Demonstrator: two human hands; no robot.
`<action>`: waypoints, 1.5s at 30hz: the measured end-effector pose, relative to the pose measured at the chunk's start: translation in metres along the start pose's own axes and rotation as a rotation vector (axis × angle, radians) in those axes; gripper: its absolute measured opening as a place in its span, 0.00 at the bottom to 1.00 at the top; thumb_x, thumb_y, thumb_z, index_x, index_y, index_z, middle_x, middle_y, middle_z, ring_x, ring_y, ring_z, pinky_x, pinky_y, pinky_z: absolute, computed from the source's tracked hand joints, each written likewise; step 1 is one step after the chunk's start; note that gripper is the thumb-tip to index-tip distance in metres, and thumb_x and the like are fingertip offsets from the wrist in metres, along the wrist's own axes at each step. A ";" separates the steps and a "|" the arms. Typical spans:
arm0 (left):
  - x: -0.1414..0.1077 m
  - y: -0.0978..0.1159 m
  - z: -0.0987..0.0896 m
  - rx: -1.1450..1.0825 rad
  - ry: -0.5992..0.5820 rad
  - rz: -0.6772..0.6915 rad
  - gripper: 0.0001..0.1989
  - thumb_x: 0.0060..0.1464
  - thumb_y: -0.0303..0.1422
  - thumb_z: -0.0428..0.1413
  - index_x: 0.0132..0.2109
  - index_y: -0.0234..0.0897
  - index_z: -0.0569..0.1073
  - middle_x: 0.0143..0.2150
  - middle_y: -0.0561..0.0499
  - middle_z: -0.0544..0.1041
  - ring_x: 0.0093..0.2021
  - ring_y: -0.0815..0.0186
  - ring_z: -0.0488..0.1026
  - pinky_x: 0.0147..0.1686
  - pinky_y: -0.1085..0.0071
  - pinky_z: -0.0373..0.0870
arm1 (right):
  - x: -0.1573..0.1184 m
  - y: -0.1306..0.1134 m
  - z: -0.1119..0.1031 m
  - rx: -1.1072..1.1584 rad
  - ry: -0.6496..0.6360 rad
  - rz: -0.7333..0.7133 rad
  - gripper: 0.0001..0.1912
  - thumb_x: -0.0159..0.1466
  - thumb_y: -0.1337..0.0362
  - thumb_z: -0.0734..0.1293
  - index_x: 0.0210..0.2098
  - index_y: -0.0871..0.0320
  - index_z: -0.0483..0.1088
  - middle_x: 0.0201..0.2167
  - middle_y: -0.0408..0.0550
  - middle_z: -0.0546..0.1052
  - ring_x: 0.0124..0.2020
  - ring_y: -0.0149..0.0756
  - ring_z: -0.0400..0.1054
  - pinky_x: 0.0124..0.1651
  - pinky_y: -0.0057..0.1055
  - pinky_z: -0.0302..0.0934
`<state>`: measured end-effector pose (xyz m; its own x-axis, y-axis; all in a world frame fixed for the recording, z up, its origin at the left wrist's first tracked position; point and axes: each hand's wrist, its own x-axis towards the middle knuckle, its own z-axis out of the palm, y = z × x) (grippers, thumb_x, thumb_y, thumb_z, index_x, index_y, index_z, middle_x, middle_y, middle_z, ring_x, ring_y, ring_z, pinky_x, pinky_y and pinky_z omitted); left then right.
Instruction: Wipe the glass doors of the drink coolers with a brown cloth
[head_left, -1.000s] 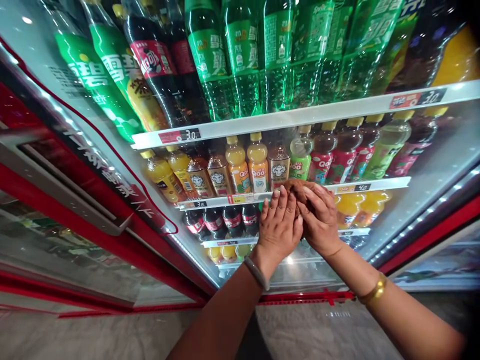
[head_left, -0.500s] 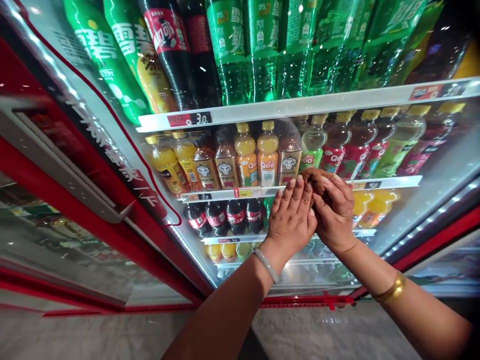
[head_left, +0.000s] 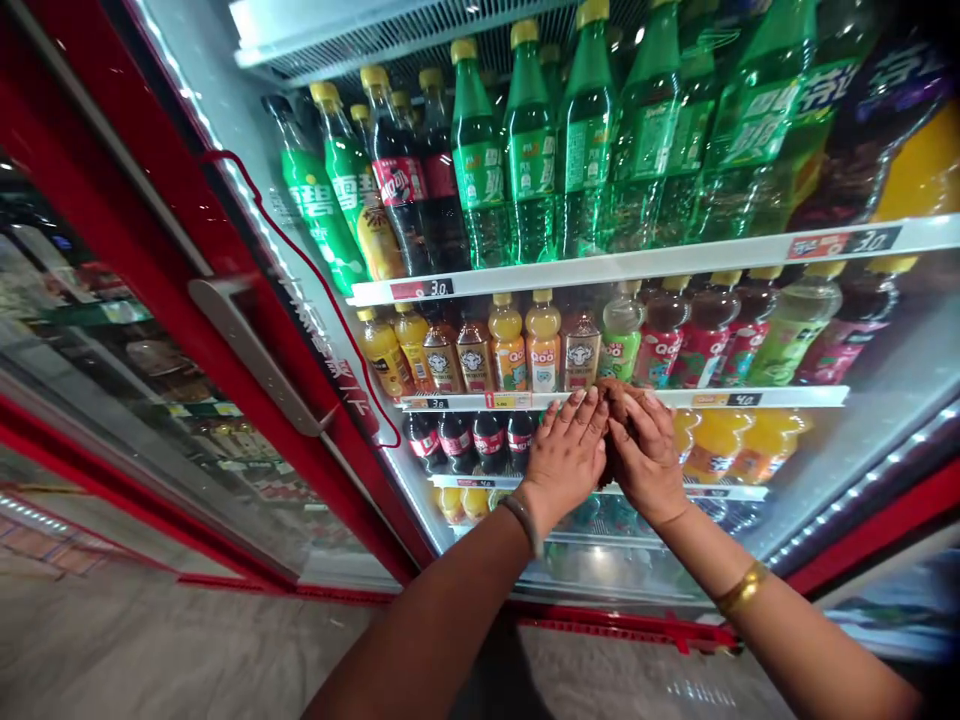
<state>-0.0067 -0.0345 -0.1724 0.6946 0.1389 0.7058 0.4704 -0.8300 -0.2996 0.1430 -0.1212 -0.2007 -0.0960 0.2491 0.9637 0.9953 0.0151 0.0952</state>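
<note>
A bunched brown cloth [head_left: 613,392] sits under my right hand [head_left: 651,462], whose bent fingers grip it. Beside it, my left hand [head_left: 564,452] lies flat with its fingers stretched out, the fingertips close to the cloth's left edge. Both hands are in front of a lit drinks fridge, seemingly against its glass front. Behind them run a white shelf edge [head_left: 510,400] with price labels and rows of bottles. Most of the cloth is hidden by the right hand.
Green bottles [head_left: 480,165] fill the upper shelf, and small juice bottles [head_left: 542,340] stand below. To the left are a red door frame [head_left: 352,480] and a metal handle [head_left: 259,355]. A grey floor [head_left: 225,660] lies at the bottom.
Both hands and the cloth have shifted slightly left and down in the picture. The view has tilted up, showing more of the upper shelf. The grip on the cloth looks the same.
</note>
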 end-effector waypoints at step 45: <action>-0.021 -0.019 0.019 -0.062 0.141 0.121 0.26 0.66 0.41 0.54 0.68 0.45 0.74 0.82 0.57 0.54 0.83 0.60 0.36 0.81 0.55 0.27 | -0.034 -0.065 0.022 -0.084 -0.027 0.309 0.44 0.68 0.74 0.68 0.77 0.42 0.52 0.79 0.53 0.51 0.80 0.53 0.45 0.79 0.62 0.46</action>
<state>-0.0201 -0.0111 -0.1935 0.6586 -0.0373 0.7516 0.3506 -0.8686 -0.3503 0.0813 -0.1097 -0.2454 0.2123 0.2550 0.9434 0.9730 -0.1447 -0.1798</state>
